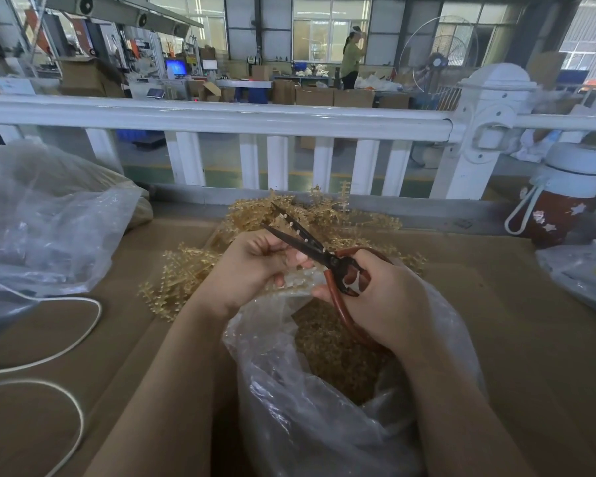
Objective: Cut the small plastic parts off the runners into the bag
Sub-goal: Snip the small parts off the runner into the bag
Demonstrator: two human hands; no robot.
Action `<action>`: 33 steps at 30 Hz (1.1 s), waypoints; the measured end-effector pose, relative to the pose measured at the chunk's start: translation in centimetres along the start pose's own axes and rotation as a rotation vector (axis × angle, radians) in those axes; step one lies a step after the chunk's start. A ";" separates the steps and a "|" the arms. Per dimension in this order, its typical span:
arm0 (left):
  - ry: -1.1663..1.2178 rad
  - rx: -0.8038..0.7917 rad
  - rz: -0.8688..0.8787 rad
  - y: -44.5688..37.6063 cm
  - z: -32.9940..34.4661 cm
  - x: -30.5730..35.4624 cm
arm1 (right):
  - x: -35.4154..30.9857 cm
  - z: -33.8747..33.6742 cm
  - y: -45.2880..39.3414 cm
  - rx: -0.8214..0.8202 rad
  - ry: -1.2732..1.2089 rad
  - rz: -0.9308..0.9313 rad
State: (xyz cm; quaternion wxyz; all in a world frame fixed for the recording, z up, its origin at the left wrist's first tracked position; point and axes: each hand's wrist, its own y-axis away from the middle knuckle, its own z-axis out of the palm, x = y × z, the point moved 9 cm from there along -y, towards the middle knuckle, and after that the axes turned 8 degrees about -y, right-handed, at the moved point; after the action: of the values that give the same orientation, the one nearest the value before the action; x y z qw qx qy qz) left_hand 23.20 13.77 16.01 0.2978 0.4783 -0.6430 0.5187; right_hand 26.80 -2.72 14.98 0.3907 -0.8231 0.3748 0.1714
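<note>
My right hand (375, 297) grips the red-brown handles of black-bladed scissors (303, 241), whose blades stand apart and point up-left. Between the blades runs a thin runner (298, 227) with small pale parts along it. My left hand (252, 270) pinches the runner's lower end, just left of the blades. Under both hands sits an open clear plastic bag (324, 418) holding a heap of tiny amber cut parts (334, 352). A pile of amber runners (186, 273) lies behind and to the left of my hands.
The work surface is brown cardboard (513, 321). A large crumpled clear bag (45, 228) fills the left side, with a white cord (66, 342) looping in front of it. A red bottle with a white lid (565, 201) stands far right by another bag (585, 273). A white railing (221, 118) closes the back.
</note>
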 end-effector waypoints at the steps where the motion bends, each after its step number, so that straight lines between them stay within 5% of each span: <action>1: 0.017 0.002 -0.005 0.0 0.0 -0.1 | 0.1 0.0 0.0 0.003 0.003 0.001; 20: 0.137 0.191 -0.011 0.1 -1.5 -0.2 | 0.4 0.0 -0.1 0.030 0.015 0.028; 33: 0.062 0.117 -0.012 0.1 -0.8 0.3 | 0.0 -0.1 -0.2 -0.007 0.027 -0.005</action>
State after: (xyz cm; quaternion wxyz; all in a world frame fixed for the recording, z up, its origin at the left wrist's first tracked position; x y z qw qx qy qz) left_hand 22.91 14.45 16.43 0.2921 0.4824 -0.5993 0.5682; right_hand 26.92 -2.67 15.13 0.3832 -0.8275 0.3777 0.1605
